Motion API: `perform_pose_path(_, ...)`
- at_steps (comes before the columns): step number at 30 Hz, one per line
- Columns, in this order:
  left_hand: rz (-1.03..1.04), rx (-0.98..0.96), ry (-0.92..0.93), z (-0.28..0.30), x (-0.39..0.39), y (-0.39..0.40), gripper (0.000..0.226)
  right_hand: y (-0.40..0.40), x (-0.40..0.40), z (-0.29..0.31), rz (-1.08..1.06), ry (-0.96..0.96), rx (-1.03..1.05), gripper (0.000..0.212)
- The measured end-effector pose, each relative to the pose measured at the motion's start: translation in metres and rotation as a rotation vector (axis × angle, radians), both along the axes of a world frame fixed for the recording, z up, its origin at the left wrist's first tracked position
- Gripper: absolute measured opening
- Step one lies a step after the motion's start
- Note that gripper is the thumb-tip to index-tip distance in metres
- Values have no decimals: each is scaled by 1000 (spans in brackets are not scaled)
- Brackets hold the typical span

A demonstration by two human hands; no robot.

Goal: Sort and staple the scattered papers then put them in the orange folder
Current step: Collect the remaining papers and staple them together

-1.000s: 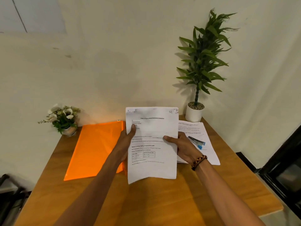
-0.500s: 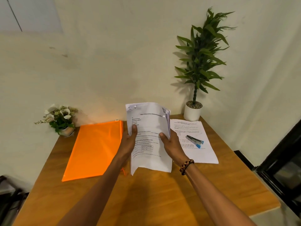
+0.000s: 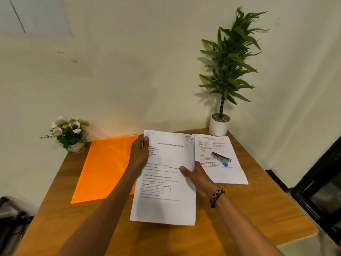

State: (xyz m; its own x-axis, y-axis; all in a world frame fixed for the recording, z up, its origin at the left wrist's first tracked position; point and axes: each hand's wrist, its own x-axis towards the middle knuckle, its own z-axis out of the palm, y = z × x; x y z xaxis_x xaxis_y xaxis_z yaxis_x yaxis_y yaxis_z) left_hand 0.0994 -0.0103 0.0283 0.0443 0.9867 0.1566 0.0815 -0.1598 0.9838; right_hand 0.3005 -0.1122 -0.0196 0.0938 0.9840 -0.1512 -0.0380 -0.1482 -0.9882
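A stack of printed white papers (image 3: pixel 166 206) lies nearly flat over the middle of the wooden table (image 3: pixel 249 209), its left edge overlapping the orange folder (image 3: pixel 105 169). My left hand (image 3: pixel 139 154) grips the stack's upper left edge, thumb on top. My right hand (image 3: pixel 196 175) holds its right edge, thumb pressed on the page. A second pile of papers (image 3: pixel 227 172) lies to the right. On that pile rests a blue and grey stapler (image 3: pixel 221 158).
A tall green plant in a white pot (image 3: pixel 219 124) stands at the table's back right corner. A small pot of white flowers (image 3: pixel 71 133) sits at the back left. The wall runs right behind the table. Dark furniture (image 3: pixel 321 191) stands to the right.
The stack was held upright and flexed between both hands; now it is lowered flat toward the table. My left hand has slid up to the top left corner.
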Motion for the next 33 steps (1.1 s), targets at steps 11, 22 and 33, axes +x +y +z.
perform_pose_path(11, -224, -125, 402, -34, 12, -15, 36, 15, 32, 34, -192, -552, 147, 51)
perform_pose_path(22, -507, 26, 595, -37, 44, -42, 37, 29, 1, 19, -122, -708, 185, 22)
perform_pose_path(33, -366, 179, 804, -59, 72, -44, 28, 18, 14, -8, -401, -650, 105, 26)
